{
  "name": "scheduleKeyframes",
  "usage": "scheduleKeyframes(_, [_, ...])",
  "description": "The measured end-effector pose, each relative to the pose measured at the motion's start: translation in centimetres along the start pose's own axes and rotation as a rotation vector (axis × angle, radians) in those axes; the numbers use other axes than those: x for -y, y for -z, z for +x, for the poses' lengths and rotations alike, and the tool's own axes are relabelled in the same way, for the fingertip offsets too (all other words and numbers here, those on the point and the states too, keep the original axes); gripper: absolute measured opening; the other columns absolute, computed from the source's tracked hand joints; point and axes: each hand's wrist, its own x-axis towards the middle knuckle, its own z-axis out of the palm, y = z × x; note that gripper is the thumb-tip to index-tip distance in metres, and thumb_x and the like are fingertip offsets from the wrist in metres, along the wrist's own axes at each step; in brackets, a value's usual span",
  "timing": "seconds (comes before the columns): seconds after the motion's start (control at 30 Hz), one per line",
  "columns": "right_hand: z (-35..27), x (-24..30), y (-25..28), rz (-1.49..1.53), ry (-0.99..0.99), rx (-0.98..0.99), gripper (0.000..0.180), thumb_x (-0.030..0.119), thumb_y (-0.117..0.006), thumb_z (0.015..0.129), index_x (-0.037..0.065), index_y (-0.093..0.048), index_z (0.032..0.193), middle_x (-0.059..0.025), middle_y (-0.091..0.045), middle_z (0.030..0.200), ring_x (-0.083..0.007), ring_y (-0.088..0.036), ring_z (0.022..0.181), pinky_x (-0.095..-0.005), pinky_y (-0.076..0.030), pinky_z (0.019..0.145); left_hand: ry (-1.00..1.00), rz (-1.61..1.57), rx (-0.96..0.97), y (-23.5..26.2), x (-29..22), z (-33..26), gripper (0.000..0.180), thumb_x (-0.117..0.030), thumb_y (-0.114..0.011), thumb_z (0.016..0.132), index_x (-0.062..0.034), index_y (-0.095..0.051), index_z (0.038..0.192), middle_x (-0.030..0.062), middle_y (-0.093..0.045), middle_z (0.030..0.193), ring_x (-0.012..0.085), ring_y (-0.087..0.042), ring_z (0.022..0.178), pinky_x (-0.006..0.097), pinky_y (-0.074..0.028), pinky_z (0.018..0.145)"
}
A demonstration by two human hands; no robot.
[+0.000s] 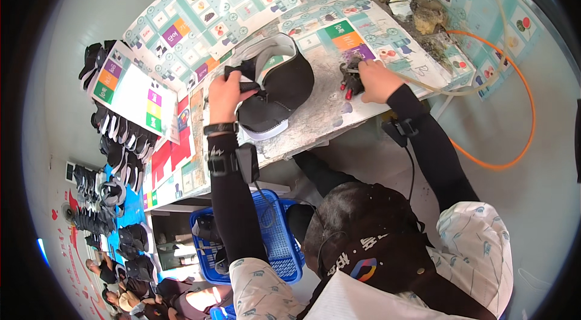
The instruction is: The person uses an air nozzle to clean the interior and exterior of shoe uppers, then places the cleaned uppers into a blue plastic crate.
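On the worktable (302, 132) lies a black shoe upper (287, 81) with a grey lining and a white lower edge. My left hand (225, 97) is closed on its left side, gripping a black flap there. To the right, my right hand (380, 81) is closed round a dark, grimy hand tool (350, 76) with red tips, which looks like a spray gun. A pale hose (436, 85) runs off to the right from beside that hand. The tool rests at or just above the tabletop, apart from the upper; its grip is hidden by my fingers.
Patterned boards (212, 8) stand along the table's far left side. A glue-crusted pot (430, 15) sits at the back right, near an orange hose (532, 108) that loops beyond the edge. Below the table is a blue basket (284, 247). Racks of shoes (124, 138) and people are further left.
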Motion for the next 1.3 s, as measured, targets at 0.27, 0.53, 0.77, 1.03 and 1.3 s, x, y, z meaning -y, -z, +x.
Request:
scheduleKeyframes(0.27, [-4.6,0.6,2.3,0.696,-0.23,-0.367,0.025,0.009,-0.066,0.083,-0.007,-0.067,0.102,-0.0258,-0.073,0.097,-0.0395,-0.072,0.09,-0.0473,-0.057,0.075,0.091,0.298,0.041,-2.9,1.3,4.1,0.048,-0.03,-0.067,0.092,0.018,-0.066,0.088,0.0181,-0.072,0.079,0.0226,-0.075,0.067,0.032,-0.062,0.062])
scheduleKeyframes(0.53, [-8.8,8.3,-0.6,1.439,-0.126,-0.375,0.018,0.004,-0.068,0.085,-0.002,-0.063,0.102,-0.0101,-0.069,0.082,-0.0147,-0.065,0.071,-0.0314,-0.05,0.061,0.064,0.528,-0.03,-2.2,1.1,4.1,0.051,-0.042,-0.066,0.09,0.0083,-0.071,0.082,0.014,-0.071,0.071,0.0204,-0.074,0.066,0.034,-0.054,0.062])
scheduleKeyframes(0.77, [-10.6,8.5,-0.4,1.258,-0.111,-0.361,0.019,0.006,-0.068,0.082,-0.002,-0.063,0.098,-0.013,-0.064,0.073,-0.022,-0.062,0.067,-0.0344,-0.048,0.066,0.057,0.584,-0.003,-1.8,1.1,4.4,0.052,-0.043,-0.065,0.09,0.0073,-0.072,0.08,0.013,-0.071,0.068,0.0189,-0.072,0.064,0.033,-0.054,0.063])
scheduleKeyframes(1.03, [-11.2,8.1,-1.5,1.444,-0.171,-0.321,0.013,0.001,-0.065,0.081,-0.002,-0.062,0.094,-0.0104,-0.064,0.07,-0.018,-0.062,0.063,-0.0319,-0.048,0.063,0.073,0.579,0.026,-2.3,0.1,3.6,0.052,-0.043,-0.064,0.092,0.007,-0.071,0.08,0.0124,-0.075,0.07,0.017,-0.071,0.059,0.03,-0.054,0.061])
scheduleKeyframes(1.3, [-11.6,6.3,-1.3,1.416,-0.208,-0.188,0.03,0.0,-0.065,0.083,-0.002,-0.067,0.113,-0.0054,-0.071,0.089,-0.0081,-0.061,0.071,-0.0264,-0.05,0.059,-0.068,0.644,0.124,-0.2,0.6,4.2,0.044,-0.029,-0.062,0.095,0.0143,-0.067,0.091,0.0228,-0.073,0.073,0.0324,-0.076,0.066,0.04,-0.06,0.067])
